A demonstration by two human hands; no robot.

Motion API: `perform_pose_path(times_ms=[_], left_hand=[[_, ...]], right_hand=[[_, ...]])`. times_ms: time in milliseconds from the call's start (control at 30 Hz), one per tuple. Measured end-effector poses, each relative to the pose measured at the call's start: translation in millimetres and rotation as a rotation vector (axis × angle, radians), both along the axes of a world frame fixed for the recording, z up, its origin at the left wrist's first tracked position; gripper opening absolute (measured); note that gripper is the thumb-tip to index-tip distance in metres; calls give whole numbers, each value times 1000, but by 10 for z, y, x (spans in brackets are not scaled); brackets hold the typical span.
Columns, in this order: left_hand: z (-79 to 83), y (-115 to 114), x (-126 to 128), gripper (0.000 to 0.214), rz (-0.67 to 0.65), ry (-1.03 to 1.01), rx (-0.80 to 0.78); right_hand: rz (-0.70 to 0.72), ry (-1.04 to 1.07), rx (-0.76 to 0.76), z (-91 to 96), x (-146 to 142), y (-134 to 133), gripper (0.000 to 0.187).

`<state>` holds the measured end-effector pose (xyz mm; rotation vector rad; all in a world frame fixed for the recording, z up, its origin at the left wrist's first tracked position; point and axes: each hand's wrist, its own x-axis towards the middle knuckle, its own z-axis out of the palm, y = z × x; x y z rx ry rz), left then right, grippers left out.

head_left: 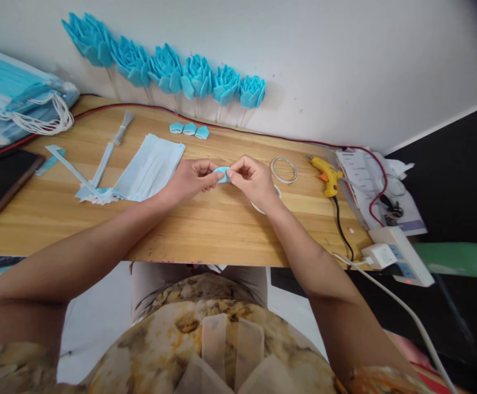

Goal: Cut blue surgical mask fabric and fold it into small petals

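Note:
My left hand point(191, 179) and my right hand point(252, 179) meet above the middle of the wooden table point(205, 230). Both pinch a small folded blue piece of mask fabric point(222, 174) between thumbs and fingers. Just left of my left hand lies a flat blue face mask point(150, 167), with cut strips and scraps point(93, 189) at its edge. Three small folded blue petals point(189, 129) sit farther back. Under my right wrist a white tape roll point(277, 191) is partly hidden.
Several blue fabric flowers point(168, 68) lean on the wall. A stack of masks point(15, 101) lies far left beside a dark phone point(0, 180). A clear tape ring point(284, 169), yellow glue gun point(324, 174), papers point(365, 180) and power strip point(400, 254) are right.

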<state>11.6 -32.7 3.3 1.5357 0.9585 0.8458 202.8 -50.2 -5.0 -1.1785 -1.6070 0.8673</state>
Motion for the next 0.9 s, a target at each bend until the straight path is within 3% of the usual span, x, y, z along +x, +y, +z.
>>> perform_pose_path(times_ms=[200,433,900], left_hand=[[-5,8,-4,30,-18,-21,-8],[-19,29,-12,30,37,-136,-49],[-20,27,-6,26,91,-154,-86]], right_hand=[[-9,-11,37,22,-23,-21,17],[47,149,-73,40,31,-14,27],[49,-27,-9,16,14,-12,18]])
